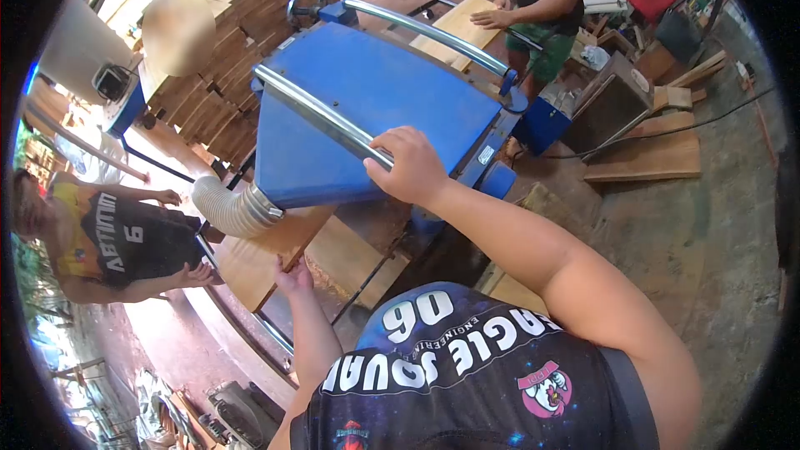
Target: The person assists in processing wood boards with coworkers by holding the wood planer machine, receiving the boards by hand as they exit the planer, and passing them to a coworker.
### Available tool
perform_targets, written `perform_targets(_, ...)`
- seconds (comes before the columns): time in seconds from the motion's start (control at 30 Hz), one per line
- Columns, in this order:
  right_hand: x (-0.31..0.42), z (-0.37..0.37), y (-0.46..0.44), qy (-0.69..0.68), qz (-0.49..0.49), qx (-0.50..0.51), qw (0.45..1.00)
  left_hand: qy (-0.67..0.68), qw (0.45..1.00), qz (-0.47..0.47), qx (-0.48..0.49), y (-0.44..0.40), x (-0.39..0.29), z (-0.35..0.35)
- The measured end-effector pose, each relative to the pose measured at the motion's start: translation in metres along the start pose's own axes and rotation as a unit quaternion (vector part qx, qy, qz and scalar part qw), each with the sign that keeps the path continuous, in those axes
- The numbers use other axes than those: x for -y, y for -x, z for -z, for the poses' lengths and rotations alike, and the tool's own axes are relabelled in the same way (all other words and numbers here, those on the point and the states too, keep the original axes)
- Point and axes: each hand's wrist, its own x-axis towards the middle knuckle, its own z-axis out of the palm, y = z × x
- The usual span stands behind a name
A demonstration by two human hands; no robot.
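A blue thickness planer stands in front of me, with a chrome roller along the near side of its top. My right hand rests on that roller, its fingers curled over the bar. Lower down, my left hand grips the edge of a wooden board that sticks out from under the planer's hood. A ribbed grey hose joins the hood just above this board. Beside it lies another pale board, partly hidden under the machine.
At left stands a person near the board's end. Across the planer, another person has hands on a board. Stacked planks rise behind. Wood offcuts and a black cable lie on the floor at right.
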Motion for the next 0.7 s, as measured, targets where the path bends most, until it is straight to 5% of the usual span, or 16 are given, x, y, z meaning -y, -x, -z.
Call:
perform_targets(0.27, -0.009, -0.005, -0.002, -0.006, 0.007, -0.011, 1.000, -0.037, 0.998, -0.035, -0.021, 0.010, -0.062, 0.034)
perform_targets(0.7, 0.008, 0.002, -0.005, -0.030, -0.026, -0.003, 0.999, -0.082, 0.959, -0.240, -0.125, 0.135, -0.214, 0.004)
